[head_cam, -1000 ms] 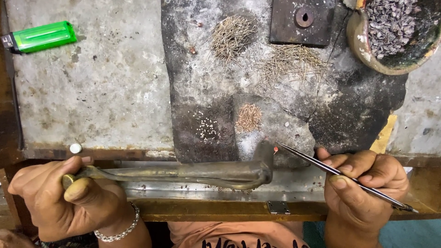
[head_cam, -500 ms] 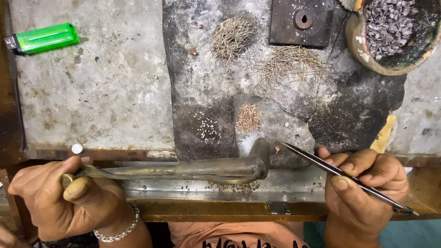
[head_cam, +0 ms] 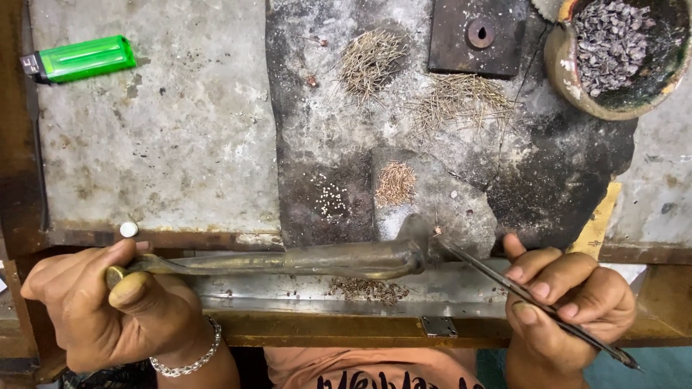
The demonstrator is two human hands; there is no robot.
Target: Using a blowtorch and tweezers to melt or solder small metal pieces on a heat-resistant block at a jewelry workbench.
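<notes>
My left hand [head_cam: 108,306] grips the narrow end of a long tarnished metal blowpipe [head_cam: 310,259] lying along the bench's front edge, its curved nozzle pointing up at the dark soldering slab [head_cam: 317,144]. My right hand [head_cam: 569,302] holds thin dark tweezers [head_cam: 504,281], their tips touching a tiny reddish piece [head_cam: 437,231] on the pale patch just right of the nozzle. Small heaps of fine wire bits [head_cam: 396,183] and tiny white beads [head_cam: 331,200] lie on the slab just above.
A green lighter [head_cam: 79,57] lies at the back left on the grey plate. A clay bowl [head_cam: 555,65] of dark chips stands at the back right, beside a dark square block [head_cam: 479,36] with a hole. Two piles of thin wires [head_cam: 371,61] sit behind.
The blowpipe's nozzle has lifted from lying flat to pointing up toward the tweezer tips. The tweezers and right hand have stayed nearly still.
</notes>
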